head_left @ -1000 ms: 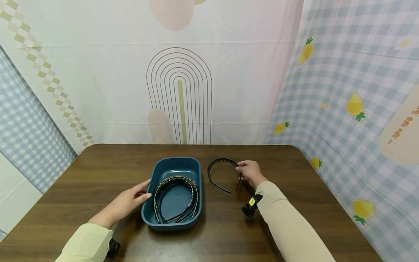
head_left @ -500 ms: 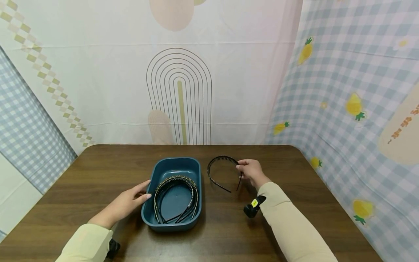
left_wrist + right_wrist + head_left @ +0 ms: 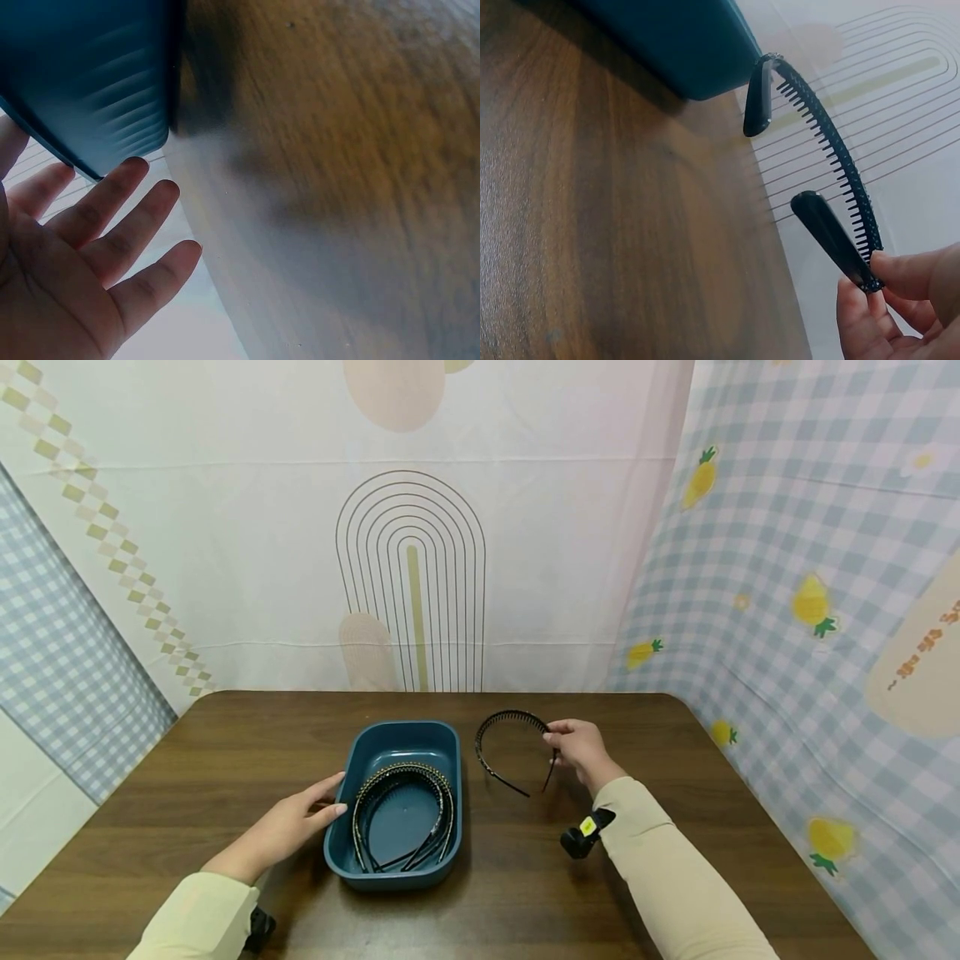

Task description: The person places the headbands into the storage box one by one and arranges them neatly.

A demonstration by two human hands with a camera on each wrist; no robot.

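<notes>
In the head view my right hand (image 3: 579,750) pinches a black toothed headband (image 3: 512,715) by its right side, to the right of the blue bin. The right wrist view shows the headband (image 3: 838,150) with its inner comb teeth and both smooth ends, thumb and fingers gripping near one end. My left hand (image 3: 291,829) touches the left rim of the blue bin (image 3: 455,785). Its fingers are loosely extended along the bin's wall (image 3: 97,90) in the left wrist view. Inside the bin several dark headbands (image 3: 405,768) lie nested together, some with gold-coloured dots.
The bin stands on a brown wooden table (image 3: 510,893), left of its middle. Behind the table hangs a pale patterned cloth (image 3: 540,568), and a blue checked cloth (image 3: 757,652) borders the right side. Dark wrist cameras sit at both sleeves.
My right hand has moved slightly away from me and a little to the right, carrying the headband with it. The left hand and the bin have stayed in place.
</notes>
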